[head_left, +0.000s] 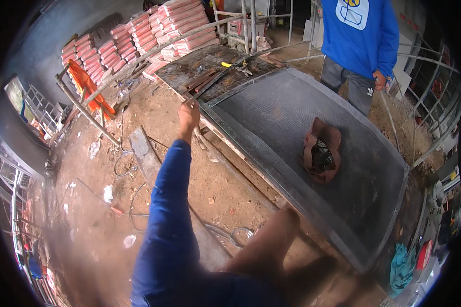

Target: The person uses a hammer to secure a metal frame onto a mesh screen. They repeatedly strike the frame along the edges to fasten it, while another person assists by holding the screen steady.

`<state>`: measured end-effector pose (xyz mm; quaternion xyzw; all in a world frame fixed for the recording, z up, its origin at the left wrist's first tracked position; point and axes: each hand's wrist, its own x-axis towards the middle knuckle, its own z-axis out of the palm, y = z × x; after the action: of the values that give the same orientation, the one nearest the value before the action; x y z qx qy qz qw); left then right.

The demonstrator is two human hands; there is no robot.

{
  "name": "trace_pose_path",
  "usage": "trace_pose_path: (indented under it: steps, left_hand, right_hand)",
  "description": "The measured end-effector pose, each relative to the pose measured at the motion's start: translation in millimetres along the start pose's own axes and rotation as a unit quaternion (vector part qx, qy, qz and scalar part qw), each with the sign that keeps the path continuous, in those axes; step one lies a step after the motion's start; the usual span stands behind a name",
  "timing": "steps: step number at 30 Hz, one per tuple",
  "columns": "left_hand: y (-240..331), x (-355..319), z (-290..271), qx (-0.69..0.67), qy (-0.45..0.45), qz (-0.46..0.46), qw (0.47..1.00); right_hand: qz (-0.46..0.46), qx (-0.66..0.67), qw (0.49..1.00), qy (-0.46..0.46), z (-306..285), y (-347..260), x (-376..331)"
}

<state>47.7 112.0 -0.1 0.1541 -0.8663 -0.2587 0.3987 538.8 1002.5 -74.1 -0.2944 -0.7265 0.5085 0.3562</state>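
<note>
My left hand, at the end of a blue sleeve, reaches forward to the near left corner of a flat metal frame covered with grey mesh. Its fingers are bent closed over the frame's edge. The frame lies tilted across my view on a dark worktable. On the mesh rests a reddish-brown cloth pouch or cap with dark small pieces in it. Beyond my hand, dark metal strips and pliers lie on the tabletop. My right hand does not show.
A person in a blue top stands at the frame's far side. Stacked pink-and-white sacks fill the back. Cables and a board lie on the dirt floor. An orange cloth hangs left; a teal bag sits lower right.
</note>
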Motion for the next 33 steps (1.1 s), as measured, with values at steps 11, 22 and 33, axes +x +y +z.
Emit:
trace_pose_path:
  steps: [11,22,33]
  left_hand:
    - [-54.3,82.2,4.3,-0.111,-0.227,-0.105,0.962]
    - [-35.6,66.7,3.8,-0.011,-0.204,-0.035,0.978]
    - [-3.4,97.3,-20.9,-0.08,-0.167,-0.044,0.982]
  right_hand:
    - [-0.018,-0.129,0.991,0.014,50.1,-60.8,-22.7]
    - [-0.049,-0.164,0.985,0.005,60.7,-59.5,-18.5]
    - [-0.068,-0.185,0.98,0.002,59.7,-55.8,-6.9]
